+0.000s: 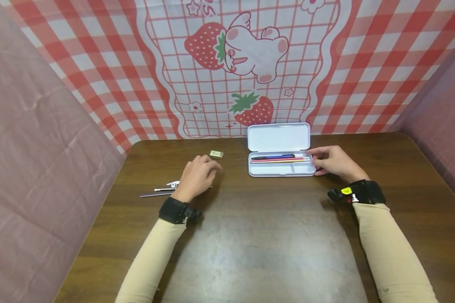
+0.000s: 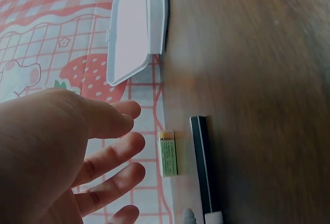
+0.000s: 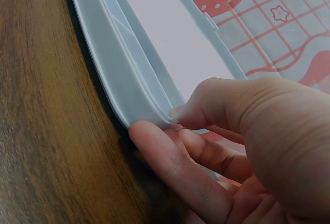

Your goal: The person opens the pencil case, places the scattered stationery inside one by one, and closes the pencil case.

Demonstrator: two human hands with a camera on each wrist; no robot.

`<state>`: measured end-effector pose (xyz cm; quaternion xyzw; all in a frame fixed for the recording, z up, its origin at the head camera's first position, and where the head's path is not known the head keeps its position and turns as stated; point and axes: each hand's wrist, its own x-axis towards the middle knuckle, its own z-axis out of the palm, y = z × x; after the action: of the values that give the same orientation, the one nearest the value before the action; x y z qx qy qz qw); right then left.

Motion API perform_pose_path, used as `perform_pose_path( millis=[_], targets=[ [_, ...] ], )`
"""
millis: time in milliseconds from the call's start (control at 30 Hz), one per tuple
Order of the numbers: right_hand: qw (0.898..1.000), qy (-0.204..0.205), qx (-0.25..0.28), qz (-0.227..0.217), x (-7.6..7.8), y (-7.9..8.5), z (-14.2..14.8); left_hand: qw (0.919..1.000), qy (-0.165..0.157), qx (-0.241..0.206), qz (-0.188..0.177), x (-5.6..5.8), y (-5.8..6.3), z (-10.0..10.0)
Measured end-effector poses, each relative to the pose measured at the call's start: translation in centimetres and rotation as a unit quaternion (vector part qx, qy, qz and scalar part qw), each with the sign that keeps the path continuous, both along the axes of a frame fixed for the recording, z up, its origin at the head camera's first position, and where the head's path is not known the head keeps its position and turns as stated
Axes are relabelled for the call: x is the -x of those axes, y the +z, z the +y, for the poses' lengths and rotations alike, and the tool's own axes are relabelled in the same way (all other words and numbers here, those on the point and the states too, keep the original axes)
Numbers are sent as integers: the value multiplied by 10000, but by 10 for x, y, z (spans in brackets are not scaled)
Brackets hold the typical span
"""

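Note:
My right hand (image 1: 335,162) holds the right end of a white pencil case (image 1: 271,169), thumb on the rim and fingers against the outside, as the right wrist view shows. The case lies with its lid (image 1: 279,138) raised. Inside, several pens and pencils (image 1: 273,160) fill the rear compartment. Over the table to the left, my left hand (image 1: 198,176) has loosely bent fingers and nothing in its grasp. Partly hidden beneath it lie a slim purplish stick (image 1: 153,195) and a silver-white tool (image 1: 173,184). A dark bar with a white end (image 2: 202,162) shows beside the left fingers.
A small eraser in a green sleeve (image 1: 215,154) lies beyond the left hand, left of the case. Behind the wooden table (image 1: 261,235) hangs a red-and-white checked cloth (image 1: 106,63) with strawberry prints, close to the raised lid. Pinkish cloth (image 1: 34,168) hangs at the left side.

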<state>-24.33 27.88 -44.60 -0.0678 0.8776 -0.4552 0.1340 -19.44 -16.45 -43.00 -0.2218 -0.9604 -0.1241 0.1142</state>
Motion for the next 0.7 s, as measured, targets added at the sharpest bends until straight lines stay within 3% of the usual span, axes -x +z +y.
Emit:
perform_pose_path(
  millis=[700],
  targets=[
    [10000,9,-73,49,0,0,-1,9995,40,-306,87,-8,11,-27]
  ],
)
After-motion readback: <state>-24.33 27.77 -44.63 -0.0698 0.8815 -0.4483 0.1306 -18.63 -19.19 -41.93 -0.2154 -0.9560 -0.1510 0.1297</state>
